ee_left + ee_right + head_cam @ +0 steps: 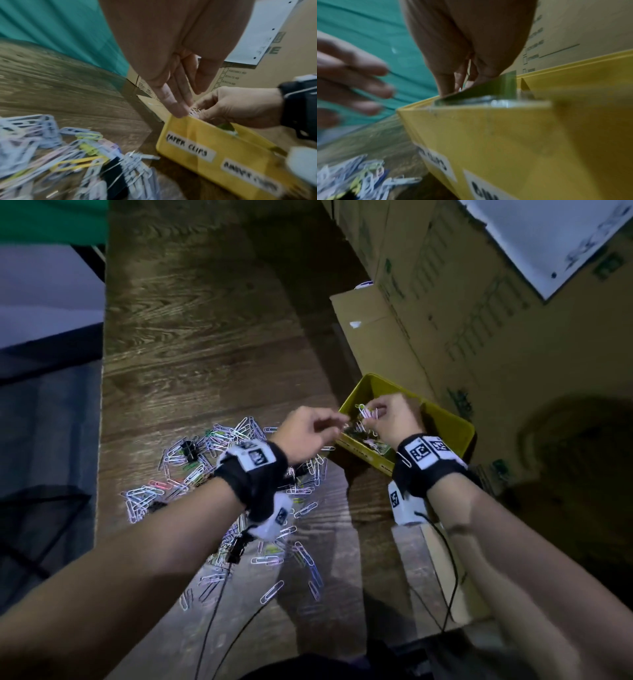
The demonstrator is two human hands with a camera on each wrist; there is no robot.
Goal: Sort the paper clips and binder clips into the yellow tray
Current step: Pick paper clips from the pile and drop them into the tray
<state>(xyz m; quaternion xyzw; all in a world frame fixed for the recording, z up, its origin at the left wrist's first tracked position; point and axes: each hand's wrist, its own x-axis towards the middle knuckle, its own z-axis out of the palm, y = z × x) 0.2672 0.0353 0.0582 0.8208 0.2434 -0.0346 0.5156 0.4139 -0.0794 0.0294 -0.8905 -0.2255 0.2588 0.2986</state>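
Observation:
The yellow tray [457,426] stands at the table's right side, against cardboard boxes. Its front wall [180,125] carries two white labels; one reads "paper clips". My right hand [373,412] pinches a small bunch of paper clips [367,413] above the tray's left compartment, which holds more clips. My left hand [337,422] reaches in from the left with straight fingers [173,106] touching that bunch [194,113]; its thumb stands apart. A wide pile of coloured paper clips [219,446] with black binder clips [189,450] lies on the table under my left forearm.
Tall cardboard boxes [479,302] wall off the right side, with a smaller box [373,337] behind the tray. The wooden table [205,337] ends at a left edge with a drop. Thin black cables [452,573] hang from the wrist cameras.

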